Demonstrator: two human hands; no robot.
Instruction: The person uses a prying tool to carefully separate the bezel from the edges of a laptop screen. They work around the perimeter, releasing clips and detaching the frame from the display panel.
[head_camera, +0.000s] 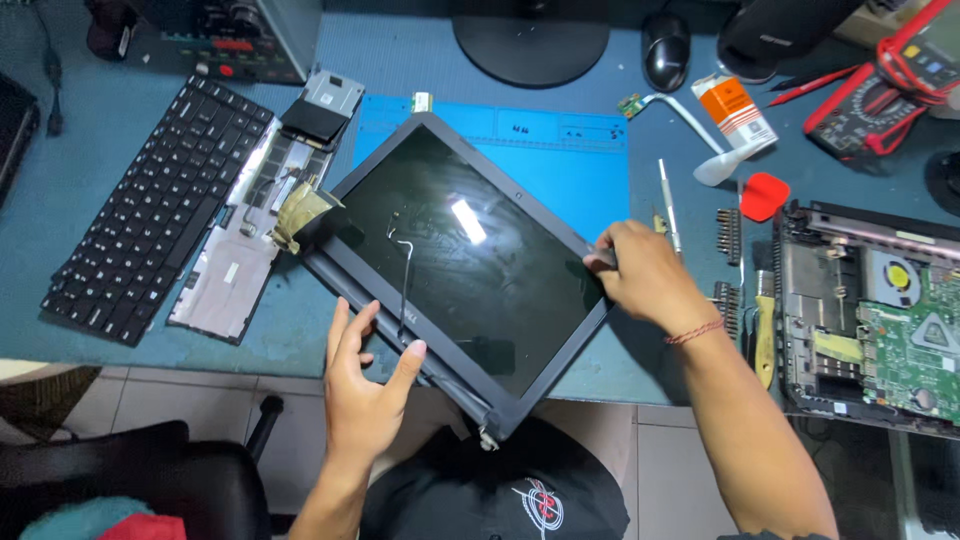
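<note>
Blue-matted bench (600, 180); left hand (362, 385) fingers spread under laptop screen (460, 260); right hand (645, 275) pinching its edge

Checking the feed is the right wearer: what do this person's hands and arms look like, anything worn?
Both arms are bare, with no sleeves or gloves in view. The right hand has a thin reddish string bracelet around the wrist. The left hand shows no rings, watch or band.
</note>
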